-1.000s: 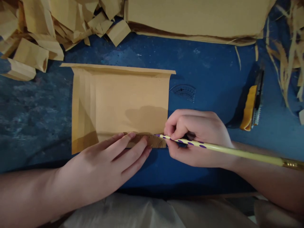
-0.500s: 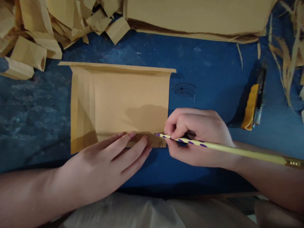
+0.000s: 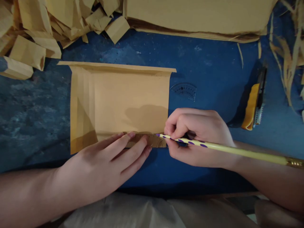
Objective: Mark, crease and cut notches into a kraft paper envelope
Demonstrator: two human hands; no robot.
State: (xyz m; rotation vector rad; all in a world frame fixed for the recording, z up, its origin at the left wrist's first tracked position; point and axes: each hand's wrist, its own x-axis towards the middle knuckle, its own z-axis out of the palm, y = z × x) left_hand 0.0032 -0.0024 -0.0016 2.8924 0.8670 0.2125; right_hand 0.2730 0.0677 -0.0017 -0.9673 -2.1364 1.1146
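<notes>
A creased sheet of brown paper [image 3: 128,98] lies on the blue table, its far edge folded up. Along its near edge is a clear ruler [image 3: 158,141], partly under my left hand [image 3: 111,161], whose spread fingers press flat on it. My right hand [image 3: 199,137] is closed on a pale yellow pencil with purple spots [image 3: 220,148]. The pencil's tip touches down at the ruler's upper edge, close to the paper's right side. The far end of the pencil points right, above my forearm.
A clear protractor piece [image 3: 184,90] lies right of the paper. Farther right rests a yellow and black cutter [image 3: 251,107]. Cut paper pieces [image 3: 28,52] are heaped at the far left, a stack of brown sheets [image 3: 197,15] at the back, and paper strips [image 3: 288,63] at the right.
</notes>
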